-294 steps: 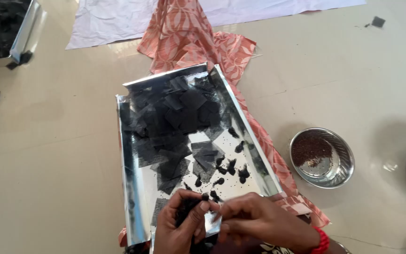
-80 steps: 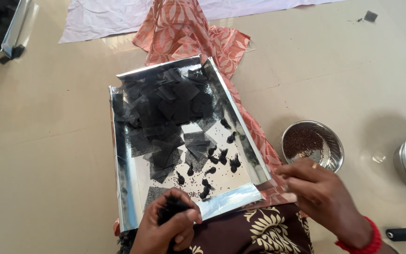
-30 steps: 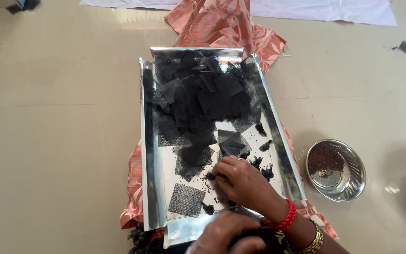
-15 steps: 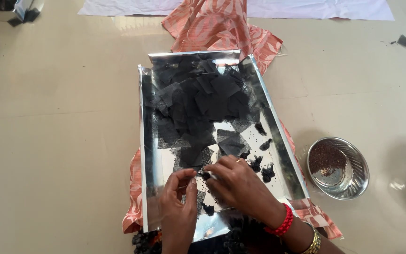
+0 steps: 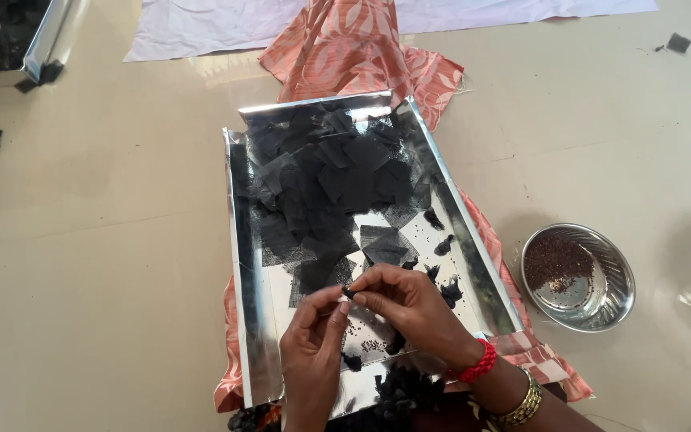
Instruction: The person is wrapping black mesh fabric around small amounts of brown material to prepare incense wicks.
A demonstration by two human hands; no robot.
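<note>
both hands meet over the near half of a shiny silver rectangular tray [image 5: 243,264] that sits on a beige floor [image 5: 97,240]. the left hand [image 5: 313,352] and the right hand [image 5: 409,308] have their fingertips pinched together on one small black bundle [image 5: 349,293], each hand nearly closed around it with thumb and forefinger, just above the tray's bare reflective bottom. the right wrist wears a red bead bracelet [image 5: 477,366] and a gold bangle [image 5: 521,402].

the far half of the tray is covered by a loose heap of black mesh fabric squares [image 5: 329,184], overlapping one another. a few small black twisted bundles [image 5: 441,244] lie apart along the tray's right side, and dark seeds are scattered on the tray bottom near the hands. an orange patterned cloth [image 5: 361,44] lies under the tray and runs away beyond its far edge. to the right of the tray, well apart, stands a round steel bowl [image 5: 605,300] with dark seeds in it. a white cloth [image 5: 201,24] lies at the far edge.
</note>
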